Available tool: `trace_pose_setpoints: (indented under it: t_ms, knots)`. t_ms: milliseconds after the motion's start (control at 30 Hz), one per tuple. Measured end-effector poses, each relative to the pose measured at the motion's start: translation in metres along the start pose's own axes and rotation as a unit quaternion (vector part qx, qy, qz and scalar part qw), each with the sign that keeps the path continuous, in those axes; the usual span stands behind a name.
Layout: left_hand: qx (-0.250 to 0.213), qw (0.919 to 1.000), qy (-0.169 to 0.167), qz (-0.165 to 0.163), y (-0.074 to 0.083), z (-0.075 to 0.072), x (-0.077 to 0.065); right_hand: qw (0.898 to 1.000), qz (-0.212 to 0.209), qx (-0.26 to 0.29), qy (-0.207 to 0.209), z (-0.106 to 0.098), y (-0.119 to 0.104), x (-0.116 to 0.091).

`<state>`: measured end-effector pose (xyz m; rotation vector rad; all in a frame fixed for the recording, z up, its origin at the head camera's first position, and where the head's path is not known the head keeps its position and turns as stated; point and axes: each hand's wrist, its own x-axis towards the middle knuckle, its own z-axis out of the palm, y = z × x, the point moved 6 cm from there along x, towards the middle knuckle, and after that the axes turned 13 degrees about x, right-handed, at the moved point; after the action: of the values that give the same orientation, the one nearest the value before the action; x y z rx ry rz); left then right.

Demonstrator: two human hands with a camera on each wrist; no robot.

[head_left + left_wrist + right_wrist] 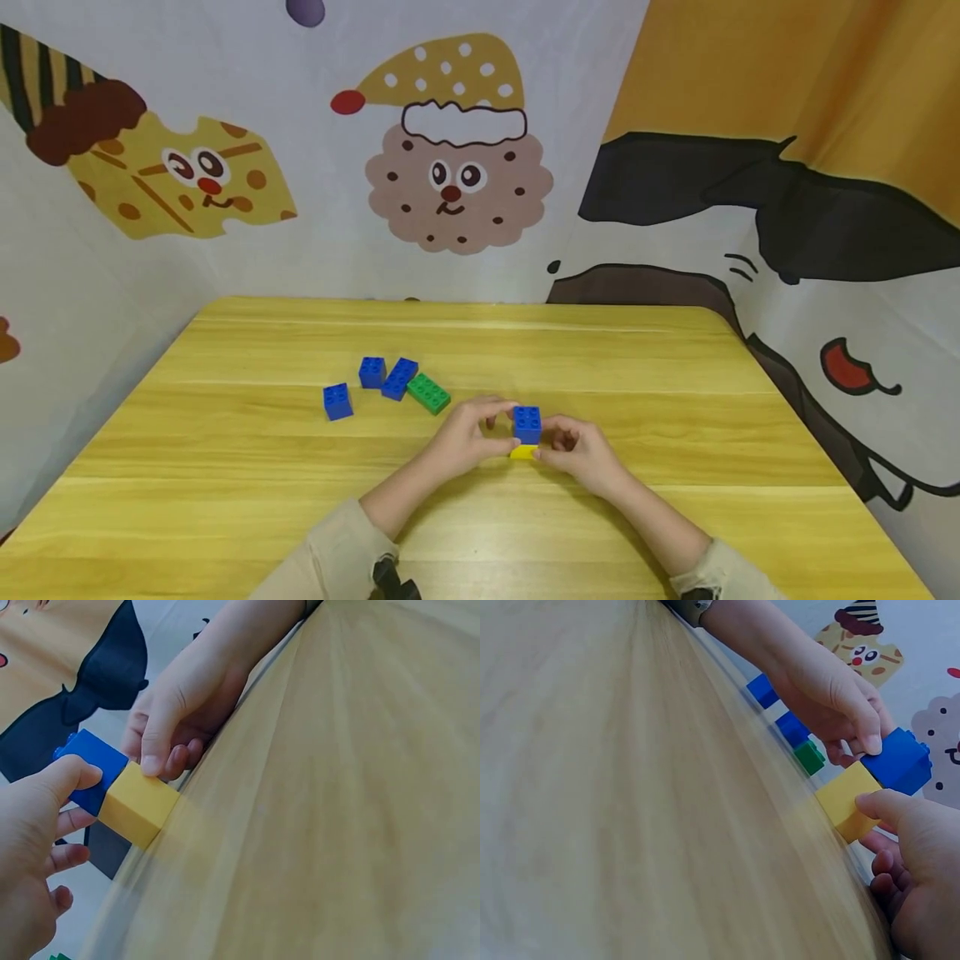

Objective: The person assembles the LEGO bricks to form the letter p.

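Note:
A blue toy brick (527, 425) with studs on top sits on a yellow brick (139, 804), which stands on the wooden table. My left hand (468, 433) pinches the blue brick between thumb and fingers from the left side. From the right, my right hand (585, 454) grips the yellow brick low down, its thumb (874, 802) on the near face. In both wrist views the blue brick sits directly against the top of the yellow one.
Left of the hands on the table (225, 517) lie two square blue bricks (337, 402), a longer blue brick (400, 379) and a green brick (429, 393). Behind the table's far edge hangs a cloth (315, 258) with cartoon prints.

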<state>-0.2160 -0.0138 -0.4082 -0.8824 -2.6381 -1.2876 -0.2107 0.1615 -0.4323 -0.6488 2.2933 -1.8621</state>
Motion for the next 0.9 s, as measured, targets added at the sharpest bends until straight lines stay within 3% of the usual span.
trace_pose_setpoints:
  t_ms: [900]
  knots:
    - [0.037,0.9990,-0.021,-0.017,0.0033,-0.0017,0.0028,1.000,0.007,0.013,-0.001,-0.0018,0.0012,0.0002]
